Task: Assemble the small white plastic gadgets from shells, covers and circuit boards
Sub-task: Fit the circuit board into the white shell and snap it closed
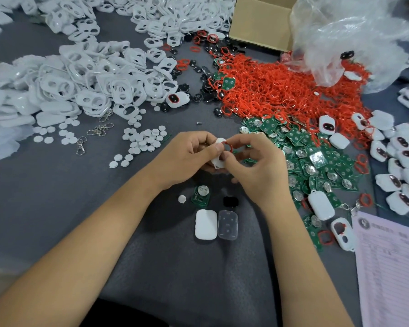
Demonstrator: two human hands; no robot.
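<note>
My left hand [187,156] grips a small white shell [219,159] at the table's middle. My right hand [257,161] pinches a red rubber ring [227,147] against the shell's upper part. Below the hands lie a green circuit board [201,195] with a coin cell, a white round button [181,198], a small black pad [230,201], a white cover [206,224] and a translucent cover [227,224], side by side.
White shells [85,76] are heaped at the left, white discs [142,140] and metal clasps [99,129] near them. A red ring pile [269,86], green boards [316,161], a cardboard box [260,22], a plastic bag [354,36], part-built gadgets [401,166] and a pink form [392,267] fill the right.
</note>
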